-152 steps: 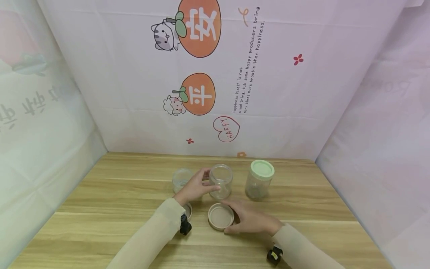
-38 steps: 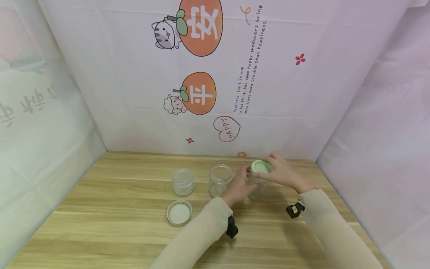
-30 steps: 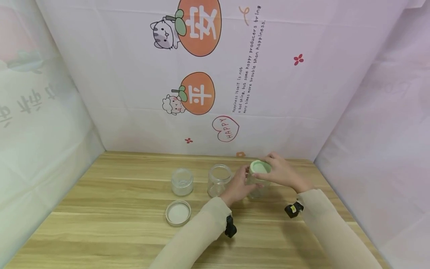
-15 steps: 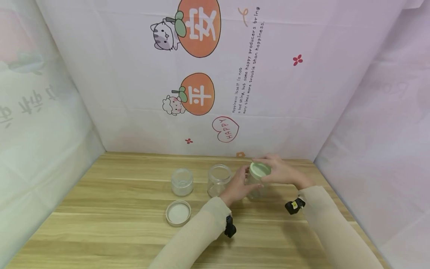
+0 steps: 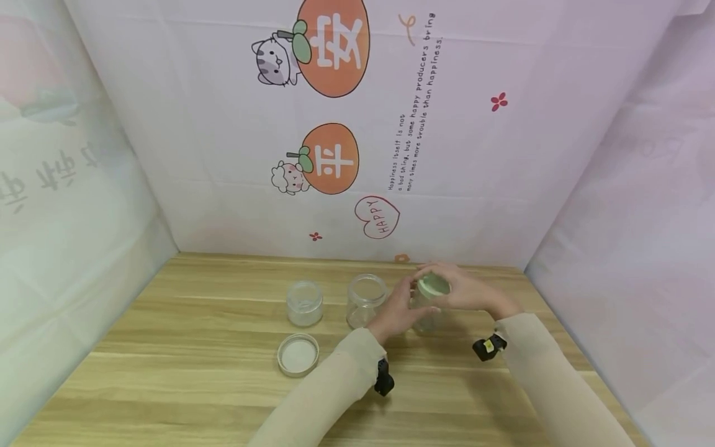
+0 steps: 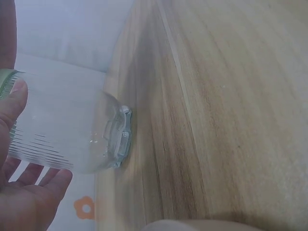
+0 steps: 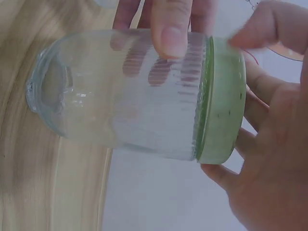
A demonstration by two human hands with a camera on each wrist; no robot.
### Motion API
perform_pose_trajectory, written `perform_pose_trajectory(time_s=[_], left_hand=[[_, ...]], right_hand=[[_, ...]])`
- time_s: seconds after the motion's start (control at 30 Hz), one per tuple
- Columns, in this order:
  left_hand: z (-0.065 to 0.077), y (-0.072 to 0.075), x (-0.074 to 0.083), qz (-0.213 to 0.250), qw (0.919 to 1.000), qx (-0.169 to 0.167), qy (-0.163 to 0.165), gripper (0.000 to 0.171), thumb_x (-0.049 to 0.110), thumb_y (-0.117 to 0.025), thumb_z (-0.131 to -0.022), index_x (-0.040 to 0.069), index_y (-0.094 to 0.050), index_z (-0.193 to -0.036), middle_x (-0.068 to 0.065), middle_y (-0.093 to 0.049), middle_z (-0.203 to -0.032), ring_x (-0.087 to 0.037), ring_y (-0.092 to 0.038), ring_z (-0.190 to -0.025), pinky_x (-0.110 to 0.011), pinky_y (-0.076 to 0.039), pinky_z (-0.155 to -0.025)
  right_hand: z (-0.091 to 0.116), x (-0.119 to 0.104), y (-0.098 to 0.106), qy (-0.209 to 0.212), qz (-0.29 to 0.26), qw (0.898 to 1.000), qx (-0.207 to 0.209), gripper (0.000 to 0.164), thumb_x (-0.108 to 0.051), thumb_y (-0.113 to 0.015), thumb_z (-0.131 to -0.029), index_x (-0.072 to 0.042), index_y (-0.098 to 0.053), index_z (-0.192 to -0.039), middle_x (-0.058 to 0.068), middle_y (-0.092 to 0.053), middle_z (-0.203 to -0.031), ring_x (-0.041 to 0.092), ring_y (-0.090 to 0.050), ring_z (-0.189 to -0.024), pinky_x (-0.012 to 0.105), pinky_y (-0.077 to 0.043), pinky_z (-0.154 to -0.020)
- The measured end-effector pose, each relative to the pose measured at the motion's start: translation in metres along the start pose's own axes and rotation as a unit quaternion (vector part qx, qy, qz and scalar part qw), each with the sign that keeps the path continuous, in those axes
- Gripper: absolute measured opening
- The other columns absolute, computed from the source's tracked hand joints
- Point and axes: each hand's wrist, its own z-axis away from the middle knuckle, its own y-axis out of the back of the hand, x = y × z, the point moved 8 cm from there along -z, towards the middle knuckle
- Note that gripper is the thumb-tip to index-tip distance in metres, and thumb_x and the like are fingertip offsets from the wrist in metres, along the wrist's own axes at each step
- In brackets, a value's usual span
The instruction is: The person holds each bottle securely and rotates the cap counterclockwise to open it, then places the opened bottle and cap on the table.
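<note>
Well, the writing catches my eye first: on the white cloth (image 5: 463,155) behind the green-lidded jar (image 7: 130,115), a sideways message (image 5: 413,118) reads "Happiness itself is not a bad thing, but some happy producers bring many times more trouble than happiness." Up and to the left of the jar, a red heart outline (image 5: 377,217) says "HAPPY", also sideways. Above that, one orange circle (image 5: 333,158) bears the character 平 and a higher orange circle (image 5: 334,46) bears 安. Farther left of the jar, the side cloth (image 5: 95,248) shows large characters too faint for me to read.

The jar itself stands upright on the table (image 5: 195,397), near its back edge, and both hands are on it. The person's left hand (image 5: 398,310) reaches in from the jar's left and curls round the clear glass, thumb across the near side, fingers showing through from behind. The right hand (image 5: 466,290) arches over from the jar's right, its thumb and fingers bent round the rim of the green lid (image 7: 221,106). The lid sits over the mouth; whether tight or loose, I can't tell.

Just left of the jar stands a clear jar (image 5: 364,304), beside the left hand; farther left is a shorter clear jar (image 5: 304,304). A loose round lid (image 5: 298,355) lies nearer the person, well to the green-lidded jar's left.
</note>
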Motion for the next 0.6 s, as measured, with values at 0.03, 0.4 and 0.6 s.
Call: perform_pose_trajectory(time_s=[0.03, 0.4, 0.6], left_hand=[[0.000, 0.000, 0.001, 0.001, 1.0000, 0.000, -0.002, 0.086, 0.046, -0.075, -0.088, 0.015, -0.030, -0.155, -0.003, -0.042, -0.149, -0.019, -0.046, -0.130, -0.040, -0.044, -0.105], [0.002, -0.002, 0.001, 0.025, 0.9995, -0.004, 0.018, 0.080, 0.049, -0.075, -0.088, 0.021, -0.034, -0.151, 0.002, -0.043, -0.145, -0.020, -0.046, -0.129, -0.042, -0.045, -0.102], [0.004, -0.003, 0.001, 0.019, 0.9996, 0.001, 0.019, 0.082, 0.049, -0.076, -0.087, 0.021, -0.034, -0.151, 0.001, -0.043, -0.144, -0.019, -0.046, -0.127, -0.041, -0.045, -0.103]], right_hand=[[0.000, -0.001, 0.001, -0.001, 0.002, 1.000, 0.004, 0.051, -0.014, -0.078, -0.081, -0.010, -0.062, -0.129, 0.023, -0.045, -0.147, 0.048, -0.036, -0.135, 0.078, -0.028, -0.100], [0.005, -0.008, 0.021, -0.066, 0.208, 0.968, 0.126, 0.064, -0.058, -0.073, -0.085, -0.011, -0.066, -0.128, 0.016, -0.062, -0.125, 0.032, -0.057, -0.107, 0.052, -0.049, -0.079], [0.011, 0.000, 0.022, -0.160, 0.232, 0.956, 0.084, 0.084, -0.075, -0.061, -0.084, -0.010, -0.061, -0.136, 0.021, -0.059, -0.125, 0.035, -0.059, -0.102, 0.055, -0.052, -0.076]])
